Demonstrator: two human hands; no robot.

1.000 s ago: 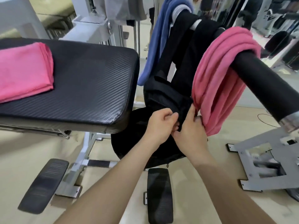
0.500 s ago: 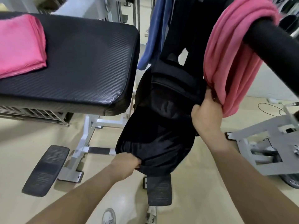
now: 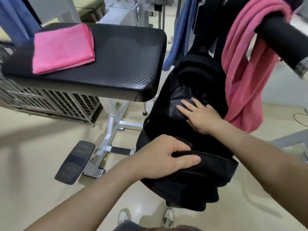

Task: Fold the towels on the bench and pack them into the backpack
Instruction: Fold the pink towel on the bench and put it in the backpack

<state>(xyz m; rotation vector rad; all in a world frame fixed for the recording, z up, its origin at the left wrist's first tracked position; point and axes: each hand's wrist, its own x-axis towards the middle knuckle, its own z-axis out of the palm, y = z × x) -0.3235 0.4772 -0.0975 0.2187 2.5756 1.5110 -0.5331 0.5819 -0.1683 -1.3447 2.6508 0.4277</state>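
Black backpack (image 3: pixel 205 84) hanging just beside the bench surface (image 3: pixel 125 60), left hand (image 3: pixel 165 157) fingers curled, gripping its lower fabric, right hand (image 3: pixel 202 118) fingers straight, flat on its front, folded pink towel (image 3: pixel 63 47) on the surface, second pink towel (image 3: pixel 246 67) draped over a padded bar (image 3: pixel 281 40)

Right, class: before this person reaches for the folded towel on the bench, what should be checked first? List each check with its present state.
1. Folded pink towel lies flat on the bench: ok.
2. Backpack steadied: ok; the left hand grips a fold and the right hand rests flat on it.
3. Backpack mouth open: cannot tell; the fabric is too dark.
4. A hand free for the towel: not ok.
5. Every towel folded: not ok; the hanging pink towel is draped over the padded bar.
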